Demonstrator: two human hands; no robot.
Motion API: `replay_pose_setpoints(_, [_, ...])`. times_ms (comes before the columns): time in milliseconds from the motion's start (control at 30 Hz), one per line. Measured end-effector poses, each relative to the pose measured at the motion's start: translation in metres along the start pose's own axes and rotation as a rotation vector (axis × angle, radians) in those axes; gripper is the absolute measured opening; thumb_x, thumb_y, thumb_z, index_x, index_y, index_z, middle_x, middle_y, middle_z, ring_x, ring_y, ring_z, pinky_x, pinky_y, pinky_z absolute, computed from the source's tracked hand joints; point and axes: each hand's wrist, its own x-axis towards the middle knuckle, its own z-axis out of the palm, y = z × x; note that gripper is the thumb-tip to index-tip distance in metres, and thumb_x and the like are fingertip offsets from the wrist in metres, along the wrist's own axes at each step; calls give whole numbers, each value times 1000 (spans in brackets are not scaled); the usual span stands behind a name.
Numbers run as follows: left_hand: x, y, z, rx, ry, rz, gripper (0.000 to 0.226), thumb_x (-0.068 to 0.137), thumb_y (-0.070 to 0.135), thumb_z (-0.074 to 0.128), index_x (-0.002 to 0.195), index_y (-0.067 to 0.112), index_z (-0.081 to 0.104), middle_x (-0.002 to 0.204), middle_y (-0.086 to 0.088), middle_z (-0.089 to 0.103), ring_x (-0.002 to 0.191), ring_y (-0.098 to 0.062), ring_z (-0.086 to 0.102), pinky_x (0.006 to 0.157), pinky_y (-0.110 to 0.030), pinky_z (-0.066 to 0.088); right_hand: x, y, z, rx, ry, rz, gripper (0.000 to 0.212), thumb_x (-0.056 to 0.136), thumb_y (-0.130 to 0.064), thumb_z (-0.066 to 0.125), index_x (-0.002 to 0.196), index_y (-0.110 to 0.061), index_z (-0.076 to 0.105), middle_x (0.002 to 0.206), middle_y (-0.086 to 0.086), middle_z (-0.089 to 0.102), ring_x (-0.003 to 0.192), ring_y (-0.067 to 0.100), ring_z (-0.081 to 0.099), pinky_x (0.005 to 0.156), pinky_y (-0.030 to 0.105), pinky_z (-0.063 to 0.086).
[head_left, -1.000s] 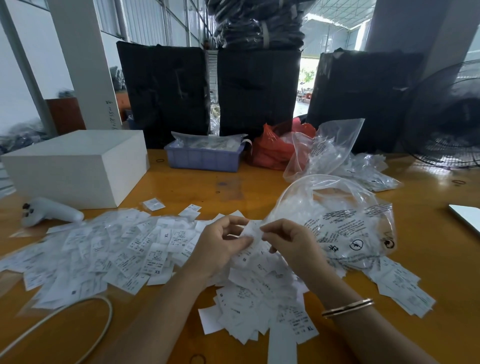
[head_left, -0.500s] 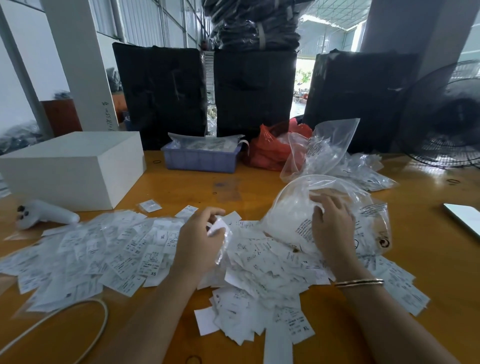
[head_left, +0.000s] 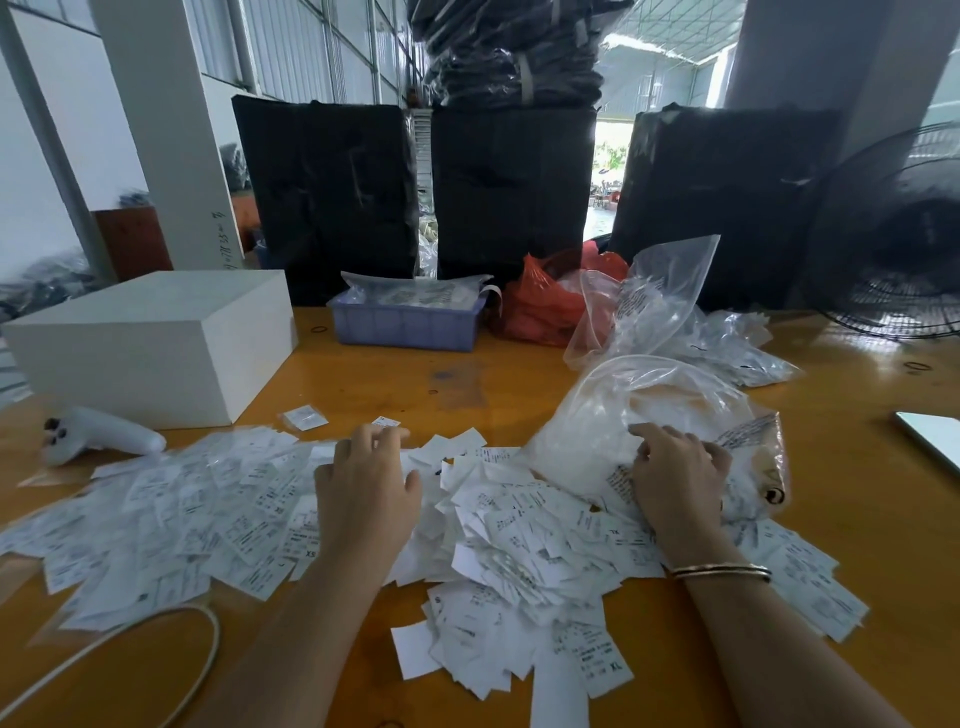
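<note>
While the left hand (head_left: 366, 493) lay palm-down, fingers relaxed, on loose paper labels (head_left: 182, 509) strewn across the counter (head_left: 857, 519), a blue tray (head_left: 405, 330) farther off held bagged labels, and the right hand (head_left: 675, 478) pressed, fingers spread, on a clear bag (head_left: 597, 415) holding white slips.

Labels (head_left: 519, 525) under left hand (head_left: 369, 488): thin matt white paper, printed. Bag (head_left: 597, 431) beneath right hand (head_left: 675, 478): clear glossy plastic film, crinkled. Table (head_left: 857, 519) around both: lacquered wood, glossy, smooth. Bangle (head_left: 722, 571) at right wrist: polished metal.
</note>
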Motion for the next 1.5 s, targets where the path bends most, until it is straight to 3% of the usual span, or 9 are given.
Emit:
replay_pose_setpoints(200, [-10, 15, 5, -189, -67, 199, 32, 92, 34, 55, 123, 27, 55, 126, 8, 51, 116, -12, 44, 92, -26, 37, 1, 0, -5, -267, -242, 47, 25, 92, -22, 42, 97, -28, 65, 110, -3, 51, 109, 19, 42, 93, 39, 22])
replay_pose_setpoints(433, [-21, 28, 8, -490, -281, 496, 20, 92, 26, 56, 110, 29, 64, 106, 23, 52, 107, 2, 42, 95, -18, 35, -1, 0, -5, -187, -106, 44, 19, 91, -28, 50, 89, -31, 68, 101, -7, 56, 101, 17, 45, 87, 36, 17])
replay_pose_setpoints(833, [-16, 28, 1, -780, -220, 241, 19, 94, 23, 57, 104, 39, 60, 108, 21, 60, 108, 3, 51, 89, -13, 38, -17, -31, -31, 263, 375, -253, 17, 75, -2, 73, 79, -14, 62, 78, -3, 67, 90, 22, 65, 83, 31, 21])
replay_pose_setpoints(933, [-17, 29, -1, -837, -257, 201, 18, 93, 29, 57, 101, 45, 57, 105, 28, 60, 105, 5, 53, 87, -13, 39, -24, -38, -37, 597, 187, -264, 24, 82, 0, 66, 86, -23, 57, 76, -13, 62, 71, 2, 61, 79, 25, 41])
replay_pose_setpoints(1000, [-16, 30, -4, -932, -312, 137, 12, 91, 42, 57, 102, 47, 58, 102, 31, 61, 102, 10, 54, 82, -11, 41, -31, -49, -40, 905, -115, -191, 32, 85, -2, 64, 93, -31, 54, 74, -9, 61, 65, 4, 63, 58, 18, 49])
replay_pose_setpoints(1100, [-15, 33, -7, -1088, -456, 74, 33, 76, 61, 56, 105, 45, 57, 104, 29, 63, 100, 12, 56, 75, -6, 44, -40, -62, -33, 1071, -405, -128, 39, 85, -4, 65, 105, -35, 51, 78, -10, 64, 65, 11, 68, 60, 25, 55])
replay_pose_setpoints(1200, [-16, 34, -6, -1161, -528, 30, 35, 74, 60, 69, 100, 37, 64, 99, 16, 69, 95, 1, 63, 78, -14, 49, -45, -69, -25, 1101, -484, -115, 45, 84, -4, 66, 114, -32, 49, 77, -11, 64, 67, 16, 69, 67, 32, 55])
replay_pose_setpoints(1333, [-14, 34, -3, -1160, -423, -63, 6, 87, 19, 67, 81, 20, 68, 80, 6, 73, 80, -8, 68, 67, -12, 49, -45, -67, -22, 1076, -558, -125, 49, 86, -11, 66, 124, -33, 44, 77, -11, 64, 70, 16, 69, 71, 32, 54])
replay_pose_setpoints(1500, [-10, 31, -6, -1271, -303, -266, 2, 91, 10, 60, 91, 11, 62, 78, 8, 74, 76, -3, 69, 65, -15, 50, -38, -57, -24, 630, -434, -224, 31, 94, -24, 55, 125, -24, 55, 90, -13, 64, 74, -2, 58, 68, 10, 46])
